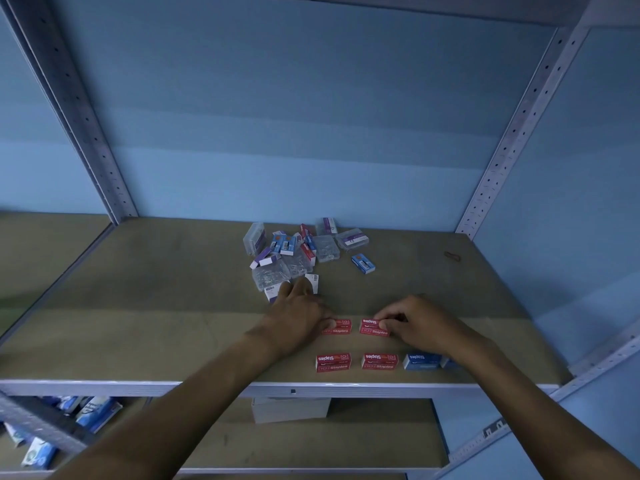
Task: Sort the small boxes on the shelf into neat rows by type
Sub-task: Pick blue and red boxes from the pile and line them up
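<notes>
Near the front edge of the shelf (138,306), right of its middle, two red staple boxes (333,362) (379,361) sit side by side with a blue staple box (421,361) just beside them on the right. Just behind that row lie two more red boxes. The left hand (297,317) rests its thumb on the left one (338,326), its fingers stretched back to touch the near edge of the unsorted pile (298,252) at the middle of the shelf. The right hand (414,323) pinches the right one (374,327) with curled fingers. A lone blue box (363,263) lies just right of the pile, toward the back edge.
</notes>
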